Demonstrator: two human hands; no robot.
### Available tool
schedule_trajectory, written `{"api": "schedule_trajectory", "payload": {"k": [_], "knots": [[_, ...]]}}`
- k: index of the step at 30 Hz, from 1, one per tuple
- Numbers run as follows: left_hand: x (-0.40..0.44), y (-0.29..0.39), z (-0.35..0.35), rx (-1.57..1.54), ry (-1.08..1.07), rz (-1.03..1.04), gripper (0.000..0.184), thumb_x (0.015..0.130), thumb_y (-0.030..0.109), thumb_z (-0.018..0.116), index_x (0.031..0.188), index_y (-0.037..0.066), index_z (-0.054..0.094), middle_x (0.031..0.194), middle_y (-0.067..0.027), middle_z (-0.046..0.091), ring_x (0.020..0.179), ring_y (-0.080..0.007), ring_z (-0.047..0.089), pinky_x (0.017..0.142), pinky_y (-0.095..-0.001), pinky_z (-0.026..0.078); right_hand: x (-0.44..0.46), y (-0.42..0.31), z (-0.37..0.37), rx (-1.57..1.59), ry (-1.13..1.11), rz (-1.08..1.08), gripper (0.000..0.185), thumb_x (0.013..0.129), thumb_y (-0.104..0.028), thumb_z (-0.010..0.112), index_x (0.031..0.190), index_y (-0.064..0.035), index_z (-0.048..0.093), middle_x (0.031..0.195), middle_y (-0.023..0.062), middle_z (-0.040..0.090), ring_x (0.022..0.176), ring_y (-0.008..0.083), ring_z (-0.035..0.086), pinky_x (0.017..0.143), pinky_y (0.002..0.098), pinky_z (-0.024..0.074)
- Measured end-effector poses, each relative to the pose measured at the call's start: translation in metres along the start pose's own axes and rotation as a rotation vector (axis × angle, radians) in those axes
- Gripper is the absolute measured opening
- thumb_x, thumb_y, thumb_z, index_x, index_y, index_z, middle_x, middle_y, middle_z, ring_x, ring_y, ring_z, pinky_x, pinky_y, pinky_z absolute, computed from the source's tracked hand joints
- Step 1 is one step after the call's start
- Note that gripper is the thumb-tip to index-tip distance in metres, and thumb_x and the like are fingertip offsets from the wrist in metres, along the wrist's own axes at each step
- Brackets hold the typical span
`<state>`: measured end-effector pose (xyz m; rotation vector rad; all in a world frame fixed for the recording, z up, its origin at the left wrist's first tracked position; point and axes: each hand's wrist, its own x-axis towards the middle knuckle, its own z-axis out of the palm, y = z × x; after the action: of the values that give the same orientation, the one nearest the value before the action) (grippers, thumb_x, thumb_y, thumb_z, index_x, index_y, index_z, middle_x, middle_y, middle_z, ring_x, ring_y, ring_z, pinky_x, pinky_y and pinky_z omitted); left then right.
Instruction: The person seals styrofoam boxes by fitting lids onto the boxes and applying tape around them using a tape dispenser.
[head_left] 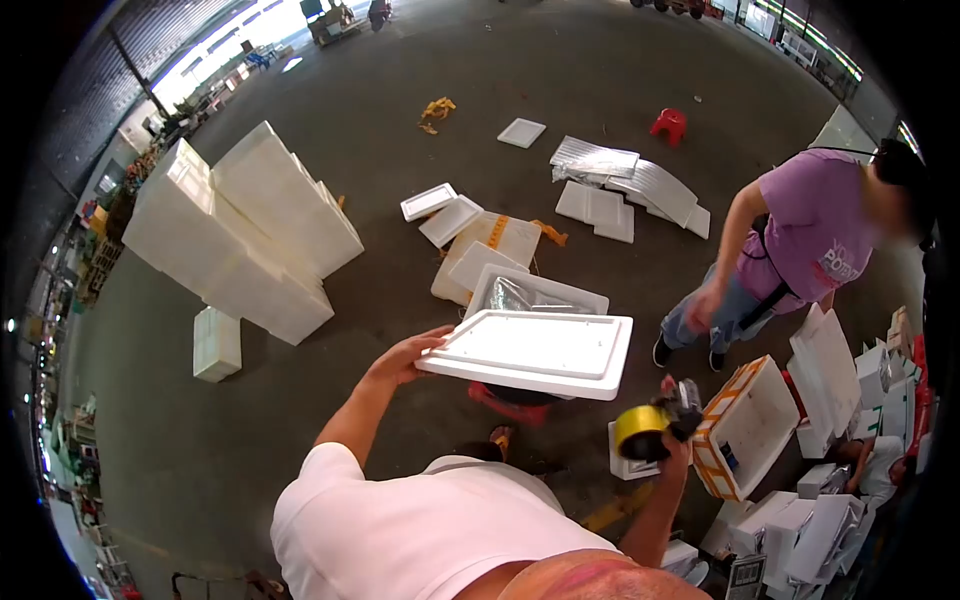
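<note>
My left hand [408, 357] grips the left edge of a white foam lid [535, 350], which is held tilted in front of my body. Just beyond the lid is an open foam box [590, 301] with a shiny silver bag [510, 294] in it; the lid hides its near side. Part of something red [508, 405] shows under the lid. In my right hand [676, 457] is a tape dispenser [683, 403] with a roll of yellow tape [638, 430], held to the right of the lid and apart from it.
Tall stacked foam boxes [235, 250] stand at the left. Loose foam lids [592, 205] lie on the floor ahead, near a red stool [669, 126]. A person in a purple shirt [815, 225] stands at the right, by an open foam box with orange tape [750, 425] and several more boxes.
</note>
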<state>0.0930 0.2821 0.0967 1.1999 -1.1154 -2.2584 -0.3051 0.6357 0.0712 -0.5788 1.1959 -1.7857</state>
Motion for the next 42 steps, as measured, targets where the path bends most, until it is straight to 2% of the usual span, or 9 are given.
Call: {"api": "schedule_trajectory", "payload": {"k": [4, 11, 17, 20, 25, 26, 35, 40, 42], "knots": [[-0.003, 0.022, -0.024, 0.105, -0.097, -0.233, 0.051, 0.092, 0.026, 0.058, 0.139, 0.010, 0.050, 0.118, -0.0003, 0.064, 0.089, -0.0061, 0.062, 0.067, -0.0219, 0.054, 0.058, -0.078, 0.108, -0.675, -0.447, -0.540, 0.061, 0.062, -0.035, 0.084, 0.114, -0.0106, 0.063, 0.156, 0.0205, 0.025, 0.147, 0.0404, 0.012, 0.116, 0.0557, 0.0092], [0.074, 0.076, -0.075, 0.052, -0.550, -0.370, 0.057, 0.095, 0.049, 0.045, 0.135, 0.008, 0.053, 0.118, -0.0139, 0.064, 0.088, -0.0161, 0.064, 0.070, -0.0268, 0.055, 0.068, -0.078, 0.169, -0.796, -0.328, -0.452, 0.065, 0.058, -0.036, 0.084, 0.111, -0.0069, 0.060, 0.139, 0.0137, 0.051, 0.136, 0.0301, 0.041, 0.114, 0.0515, 0.0197], [0.154, 0.082, -0.087, 0.037, -1.067, -0.350, 0.077, 0.091, 0.066, 0.044, 0.129, 0.000, 0.052, 0.114, -0.0200, 0.064, 0.097, -0.0276, 0.065, 0.084, -0.0404, 0.052, 0.024, 0.011, 0.124, -0.373, 0.536, -0.275, 0.069, 0.075, -0.028, 0.076, 0.133, -0.0013, 0.052, 0.129, 0.0086, 0.057, 0.118, 0.0241, 0.053, 0.102, 0.0405, 0.0420], [0.177, 0.060, -0.042, 0.565, -0.769, 0.152, 0.033, 0.092, 0.028, 0.063, 0.108, 0.000, 0.058, 0.091, -0.0096, 0.065, 0.080, -0.0216, 0.064, 0.073, -0.0374, 0.052, 0.014, 0.010, 0.126, -0.060, 0.715, -0.351, 0.051, 0.084, -0.028, 0.069, 0.128, -0.0046, 0.059, 0.130, 0.0106, 0.058, 0.119, 0.0279, 0.055, 0.099, 0.0444, 0.0463], [0.227, 0.125, 0.058, 0.844, -0.352, 0.981, 0.034, 0.083, 0.034, 0.077, 0.091, 0.002, 0.069, 0.066, 0.0015, 0.062, 0.055, -0.0063, 0.053, 0.047, -0.0256, 0.042, 0.076, -0.043, 0.165, 0.028, 0.827, -0.497, 0.047, 0.086, -0.031, 0.068, 0.123, -0.0027, 0.061, 0.123, 0.0110, 0.061, 0.113, 0.0257, 0.059, 0.095, 0.0391, 0.0480], [0.215, 0.120, 0.073, 0.358, -0.419, 0.802, 0.037, 0.085, 0.036, 0.075, 0.093, 0.001, 0.067, 0.070, 0.0001, 0.061, 0.059, -0.0080, 0.055, 0.050, -0.0268, 0.044, 0.088, -0.036, 0.149, 0.022, 0.799, -0.491, 0.048, 0.085, -0.031, 0.069, 0.123, -0.0023, 0.060, 0.122, 0.0100, 0.061, 0.111, 0.0243, 0.060, 0.095, 0.0373, 0.0477], [0.255, 0.002, -0.015, 0.349, 0.082, 0.277, 0.064, 0.082, 0.047, 0.074, 0.125, 0.003, 0.053, 0.104, -0.0132, 0.064, 0.088, -0.0217, 0.061, 0.075, -0.0383, 0.051, 0.157, 0.127, 0.092, -0.113, 0.482, 0.111, 0.049, 0.081, -0.029, 0.073, 0.118, 0.0008, 0.061, 0.112, 0.0111, 0.064, 0.101, 0.0195, 0.060, 0.090, 0.0308, 0.0471], [0.290, -0.069, -0.057, 1.169, 0.619, 0.593, 0.055, 0.089, 0.045, 0.063, 0.121, 0.001, 0.057, 0.111, -0.0208, 0.064, 0.096, -0.0378, 0.062, 0.085, -0.0461, 0.049, 0.156, 0.152, 0.116, -0.578, 0.465, 0.249, 0.054, 0.079, -0.036, 0.073, 0.117, -0.0010, 0.062, 0.108, 0.0084, 0.065, 0.098, 0.0187, 0.061, 0.087, 0.0311, 0.0461], [0.300, -0.080, -0.081, 0.871, 0.235, 0.345, 0.057, 0.090, 0.046, 0.059, 0.127, 0.003, 0.053, 0.123, -0.0240, 0.058, 0.110, -0.0402, 0.057, 0.094, -0.0469, 0.044, 0.160, 0.166, 0.096, -0.477, 0.390, 0.227, 0.045, 0.084, -0.032, 0.068, 0.112, 0.0026, 0.064, 0.106, 0.0098, 0.066, 0.097, 0.0193, 0.060, 0.086, 0.0323, 0.0464]]}}
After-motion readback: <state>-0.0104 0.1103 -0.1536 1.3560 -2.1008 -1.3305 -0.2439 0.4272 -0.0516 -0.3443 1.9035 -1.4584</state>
